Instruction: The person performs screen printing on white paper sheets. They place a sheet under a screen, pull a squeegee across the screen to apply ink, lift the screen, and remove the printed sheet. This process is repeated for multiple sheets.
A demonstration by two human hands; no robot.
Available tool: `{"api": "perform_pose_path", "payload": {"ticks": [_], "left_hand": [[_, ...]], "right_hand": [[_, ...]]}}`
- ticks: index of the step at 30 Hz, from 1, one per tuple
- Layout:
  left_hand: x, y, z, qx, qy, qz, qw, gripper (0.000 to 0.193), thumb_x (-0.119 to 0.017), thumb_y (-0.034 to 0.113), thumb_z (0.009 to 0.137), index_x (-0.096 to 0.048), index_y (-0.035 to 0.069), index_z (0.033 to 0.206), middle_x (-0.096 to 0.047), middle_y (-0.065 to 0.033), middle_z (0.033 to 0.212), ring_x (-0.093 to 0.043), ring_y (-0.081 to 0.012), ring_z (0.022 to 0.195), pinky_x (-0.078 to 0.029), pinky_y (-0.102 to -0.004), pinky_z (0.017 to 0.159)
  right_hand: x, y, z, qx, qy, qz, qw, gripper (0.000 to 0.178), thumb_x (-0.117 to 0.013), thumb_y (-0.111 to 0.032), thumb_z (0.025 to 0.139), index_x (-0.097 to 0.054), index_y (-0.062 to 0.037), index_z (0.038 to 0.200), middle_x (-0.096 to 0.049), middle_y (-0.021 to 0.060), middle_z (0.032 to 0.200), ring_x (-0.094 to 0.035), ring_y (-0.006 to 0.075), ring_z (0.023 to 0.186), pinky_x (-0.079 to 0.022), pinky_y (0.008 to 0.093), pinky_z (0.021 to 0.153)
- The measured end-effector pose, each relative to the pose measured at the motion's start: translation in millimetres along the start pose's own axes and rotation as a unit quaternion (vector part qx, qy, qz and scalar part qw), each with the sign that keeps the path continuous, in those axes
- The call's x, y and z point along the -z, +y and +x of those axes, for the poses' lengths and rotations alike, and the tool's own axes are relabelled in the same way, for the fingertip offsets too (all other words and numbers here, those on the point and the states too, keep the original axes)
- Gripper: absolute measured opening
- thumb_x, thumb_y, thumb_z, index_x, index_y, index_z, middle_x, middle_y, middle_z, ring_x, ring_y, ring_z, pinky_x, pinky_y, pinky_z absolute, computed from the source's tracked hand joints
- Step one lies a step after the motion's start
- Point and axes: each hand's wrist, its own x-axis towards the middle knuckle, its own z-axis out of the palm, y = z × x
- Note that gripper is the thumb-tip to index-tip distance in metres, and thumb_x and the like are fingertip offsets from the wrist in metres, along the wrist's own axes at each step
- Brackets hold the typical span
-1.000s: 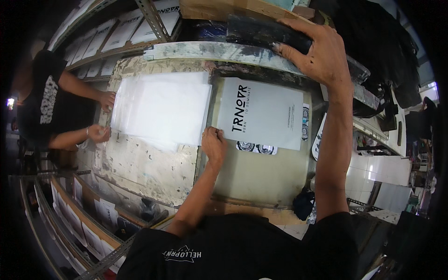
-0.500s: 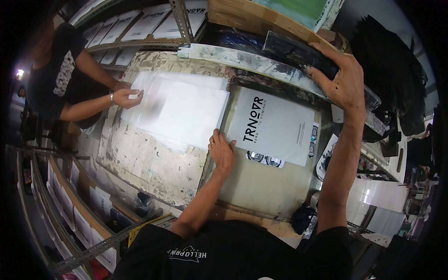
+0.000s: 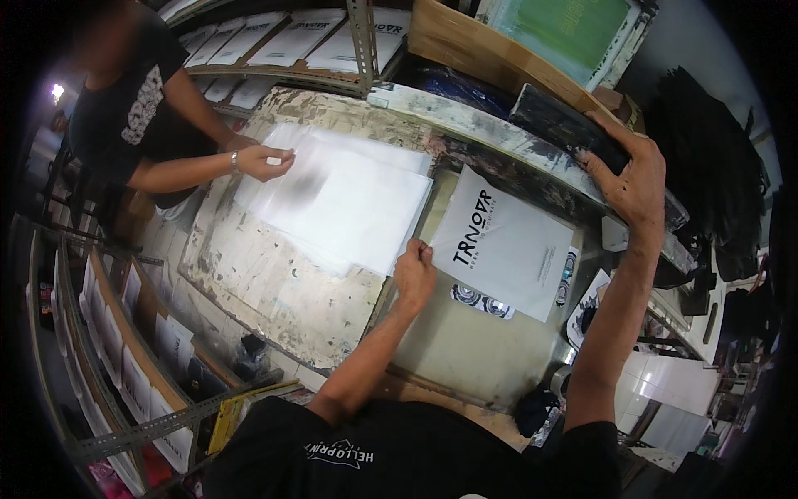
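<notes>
Left hand (image 3: 415, 277): fingers pinched narrow on the near left corner of a thin grey-white rectangular sheet with black lettering (image 3: 525, 254); corner likely picked because that leaves the printed area uncovered; sheet lies at a slant on a pale translucent flat panel (image 3: 465, 353), right of the stack, its near edge partly over small black-and-white round-emblem stickers (image 3: 482, 301); paper or plastic, cannot tell.

Right hand (image 3: 629, 179): wide span across the right end of a long black rectangular bar (image 3: 559, 125), thumb on its near side, fingers over its far side; bar sits up behind a paint-stained white wooden beam (image 3: 465, 116), so the hand's height is probably to keep the bar steady and off the sheet.

Left of the panel, overlapping stack of plain white sheets (image 3: 349, 200) on a worn, chipped cream tabletop (image 3: 274, 258), apparently set side by side for short reach; co-worker's hand (image 3: 264, 163) at the stack's far left, whether it grips a sheet, cannot tell.
</notes>
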Motion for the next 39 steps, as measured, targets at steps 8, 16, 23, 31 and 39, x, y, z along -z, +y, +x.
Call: {"api": "perform_pose_path", "payload": {"ticks": [8, 16, 23, 31, 39], "left_hand": [[127, -83, 61, -0.017, 0.087, -0.159, 0.983, 0.012, -0.060, 0.007, 0.097, -0.064, -0.002, 0.104, -0.065, -0.0068, 0.088, -0.057, -0.0136, 0.080, -0.049, -0.0299, 0.075], [268, -159, 75, 0.019, 0.430, 0.205, 0.879, 0.024, -0.062, 0.013, 0.098, -0.064, -0.001, 0.117, -0.068, -0.0132, 0.101, -0.063, -0.0263, 0.091, -0.050, -0.0391, 0.083], [143, -69, 46, -0.275, 0.200, 0.146, 0.929, 0.036, -0.086, 0.018, 0.075, -0.075, 0.013, 0.109, -0.068, -0.0082, 0.107, -0.062, -0.0278, 0.103, -0.045, -0.0409, 0.088], [80, -102, 34, -0.178, 0.061, 0.121, 0.975, 0.016, -0.085, 0.016, 0.073, -0.076, 0.007, 0.083, -0.066, -0.0081, 0.099, -0.060, -0.0277, 0.091, -0.047, -0.0412, 0.079], [88, -97, 42, -0.240, 0.024, 0.103, 0.965, 0.012, -0.083, 0.012, 0.075, -0.075, 0.007, 0.082, -0.064, -0.0076, 0.095, -0.058, -0.0262, 0.089, -0.044, -0.0419, 0.081]], "right_hand": [[1, 4, 5, -0.006, -0.003, 0.020, 1.000, 0.051, -0.086, -0.032, 0.072, -0.075, -0.0086, 0.116, -0.075, 0.0185, 0.100, -0.072, 0.0332, 0.089, -0.053, 0.0381, 0.084], [2, 3, 4, -0.019, -0.002, -0.006, 1.000, 0.052, -0.086, -0.033, 0.071, -0.075, -0.0084, 0.116, -0.075, 0.0188, 0.096, -0.070, 0.0314, 0.083, -0.052, 0.0382, 0.081], [0, 4, 5, -0.010, 0.005, 0.002, 1.000, 0.053, -0.086, -0.034, 0.073, -0.075, -0.0080, 0.117, -0.075, 0.0188, 0.097, -0.068, 0.0313, 0.085, -0.051, 0.0381, 0.082], [-2, 7, 8, -0.008, 0.005, -0.013, 1.000, 0.053, -0.086, -0.038, 0.073, -0.076, -0.0089, 0.116, -0.075, 0.0180, 0.097, -0.070, 0.0335, 0.089, -0.051, 0.0388, 0.083], [-2, 12, 9, -0.005, 0.012, -0.002, 1.000, 0.051, -0.086, -0.039, 0.073, -0.077, -0.0096, 0.113, -0.076, 0.0170, 0.094, -0.070, 0.0312, 0.078, -0.052, 0.0391, 0.075]]}}
